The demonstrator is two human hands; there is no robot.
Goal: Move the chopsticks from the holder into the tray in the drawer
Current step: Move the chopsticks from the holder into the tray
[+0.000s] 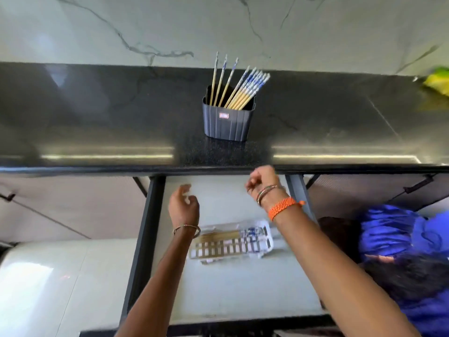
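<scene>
A dark ribbed holder point(228, 121) stands on the black counter and holds several wooden chopsticks point(239, 86) with blue-and-white tops. Below the counter edge the drawer point(218, 288) is pulled out. A pale slotted tray point(230, 249) lies in it, with a few chopsticks point(233, 234) along its far side. My left hand point(183, 205) hovers above the drawer, left of the tray, fingers loosely curled and empty. My right hand point(263, 181) is raised near the counter's front edge, fingers curled, holding nothing visible. Both hands are blurred.
The glossy black counter point(97, 113) runs across the view, backed by a marble wall. A yellow-green object point(437, 81) lies at its far right. Blue cloth point(401, 234) is at the right beside the drawer. Dark drawer rails point(145, 239) flank the drawer.
</scene>
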